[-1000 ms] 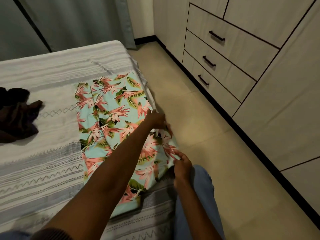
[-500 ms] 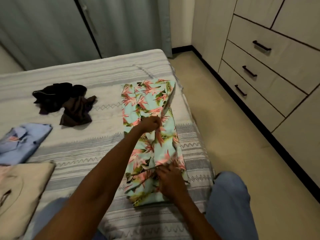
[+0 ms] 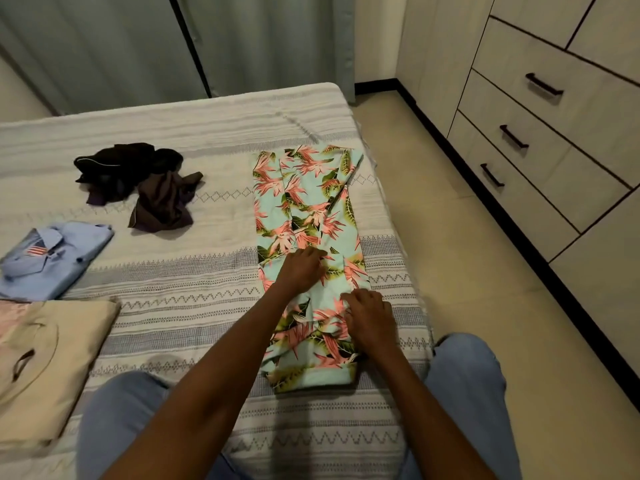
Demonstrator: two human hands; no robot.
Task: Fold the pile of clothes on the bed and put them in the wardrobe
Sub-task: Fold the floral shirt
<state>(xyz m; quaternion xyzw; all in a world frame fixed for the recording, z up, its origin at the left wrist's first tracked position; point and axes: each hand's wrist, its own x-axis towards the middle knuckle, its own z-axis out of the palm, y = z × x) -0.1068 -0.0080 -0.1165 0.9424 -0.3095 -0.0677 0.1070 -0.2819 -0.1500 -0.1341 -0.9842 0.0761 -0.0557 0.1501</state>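
Note:
A floral garment (image 3: 308, 209), teal with pink and green leaves, lies as a long narrow strip near the right edge of the bed (image 3: 194, 292). My left hand (image 3: 302, 269) rests on its middle, with curled fingers holding a folded edge. Nearer to me, my right hand (image 3: 370, 318) pinches the fabric at the right side of the strip. An unfolded heap of dark clothes (image 3: 142, 183) sits further left on the bed. The wardrobe (image 3: 540, 140), with three dark-handled drawers, stands along the right wall.
A folded blue shirt (image 3: 55, 259) and a folded beige garment (image 3: 45, 368) lie at the bed's left. My knees in blue jeans (image 3: 464, 382) are at the bed's near edge. A strip of tiled floor (image 3: 460, 271) separates the bed from the wardrobe. Grey curtains (image 3: 173, 43) hang behind.
The right side of the floral garment was folded over to the left, making a narrow strip. Both hands moved inward onto it. The view swung left, bringing the other clothes into sight.

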